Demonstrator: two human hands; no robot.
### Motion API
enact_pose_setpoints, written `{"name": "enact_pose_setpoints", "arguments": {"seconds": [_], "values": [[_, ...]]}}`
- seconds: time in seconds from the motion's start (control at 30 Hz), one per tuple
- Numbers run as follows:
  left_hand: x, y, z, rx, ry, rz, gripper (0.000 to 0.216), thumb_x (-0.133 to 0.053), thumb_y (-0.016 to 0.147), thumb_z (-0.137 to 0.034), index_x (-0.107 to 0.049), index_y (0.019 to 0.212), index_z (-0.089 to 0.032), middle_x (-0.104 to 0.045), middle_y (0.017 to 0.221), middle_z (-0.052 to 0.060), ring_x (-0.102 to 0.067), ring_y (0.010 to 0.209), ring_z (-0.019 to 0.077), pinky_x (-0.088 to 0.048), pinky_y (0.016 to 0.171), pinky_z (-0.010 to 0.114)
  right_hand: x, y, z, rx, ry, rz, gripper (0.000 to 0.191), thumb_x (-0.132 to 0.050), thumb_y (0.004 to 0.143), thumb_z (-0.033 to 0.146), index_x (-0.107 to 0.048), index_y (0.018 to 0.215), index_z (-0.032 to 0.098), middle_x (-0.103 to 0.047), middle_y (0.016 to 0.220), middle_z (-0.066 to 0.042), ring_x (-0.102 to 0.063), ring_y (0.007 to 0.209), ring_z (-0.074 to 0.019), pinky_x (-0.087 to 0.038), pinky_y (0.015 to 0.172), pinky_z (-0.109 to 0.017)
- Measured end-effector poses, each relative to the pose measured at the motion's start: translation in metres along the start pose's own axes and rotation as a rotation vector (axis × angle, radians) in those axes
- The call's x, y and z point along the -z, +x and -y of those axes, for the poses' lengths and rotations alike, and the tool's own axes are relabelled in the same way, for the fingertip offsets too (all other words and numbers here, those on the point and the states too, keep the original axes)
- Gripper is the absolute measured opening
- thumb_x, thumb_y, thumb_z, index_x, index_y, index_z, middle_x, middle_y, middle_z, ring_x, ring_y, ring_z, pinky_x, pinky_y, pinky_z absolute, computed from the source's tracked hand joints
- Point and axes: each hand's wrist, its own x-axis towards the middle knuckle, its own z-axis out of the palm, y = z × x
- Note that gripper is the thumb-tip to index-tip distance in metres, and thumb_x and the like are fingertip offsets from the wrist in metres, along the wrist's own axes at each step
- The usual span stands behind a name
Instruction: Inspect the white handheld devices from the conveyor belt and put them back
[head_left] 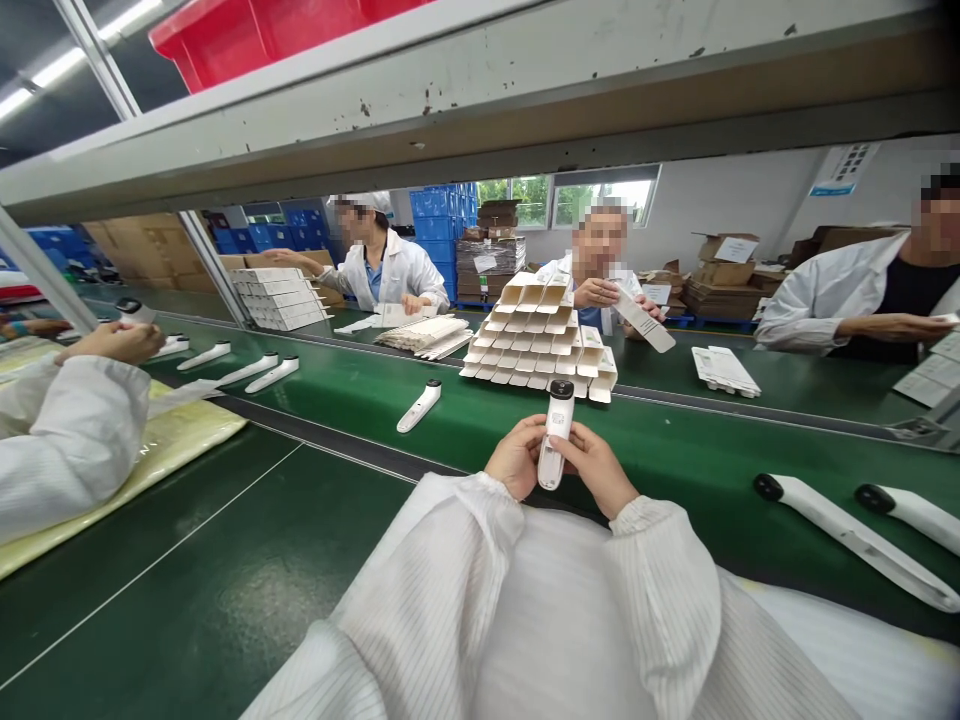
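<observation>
A white handheld device [556, 432] with a black top end stands upright in front of me, held by both hands. My left hand [516, 457] grips its lower left side, fingers curled round it. My right hand [598, 466] holds its right side, thumb against the body. A small label shows on the device's upper face. Both arms wear white striped sleeves and hover over the green conveyor belt [360, 400].
More white devices lie on the belt: one [418, 407] ahead left, two [847, 537] at the right, several at far left. A stack of open white cartons [541, 335] stands ahead. Three co-workers in white coats sit across; another person's sleeve [67, 430] is at left.
</observation>
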Motion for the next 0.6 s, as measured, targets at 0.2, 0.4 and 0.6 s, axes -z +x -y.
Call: {"name": "enact_pose_setpoints", "arguments": {"seconds": [0.2,0.4,0.6], "values": [[0.016,0.006,-0.023,0.060,0.308,-0.033,0.018,-0.061,0.073,-0.028,-0.061,0.088,-0.018,-0.063,0.086,0.003,-0.057,0.074,0.0131,-0.039,0.062,0.023,0.008,0.000,-0.003,-0.078,0.169,0.062,0.039,-0.070,0.066,0.048,-0.060,0.091,0.020,-0.063,0.084,-0.001,-0.058,0.077,-0.0154,-0.049,0.064,-0.027],[0.062,0.013,-0.068,-0.522,1.135,-0.458,0.021,-0.052,0.080,-0.021,-0.059,0.100,-0.018,-0.058,0.110,0.010,-0.051,0.106,0.0223,-0.040,0.088,0.032,0.010,0.002,-0.006,-0.133,0.186,0.054,0.039,-0.068,0.067,0.054,-0.062,0.085,0.021,-0.059,0.076,0.002,-0.057,0.073,-0.0132,-0.047,0.062,-0.024],[0.095,0.006,-0.083,-0.305,1.635,-0.697,0.030,-0.051,0.080,-0.020,-0.057,0.108,-0.010,-0.056,0.113,0.021,-0.043,0.115,0.0372,-0.038,0.088,0.049,0.011,0.002,-0.007,-0.142,0.165,0.052,0.042,-0.070,0.063,0.056,-0.064,0.085,0.021,-0.060,0.076,0.002,-0.057,0.074,-0.0134,-0.048,0.062,-0.024]]}}
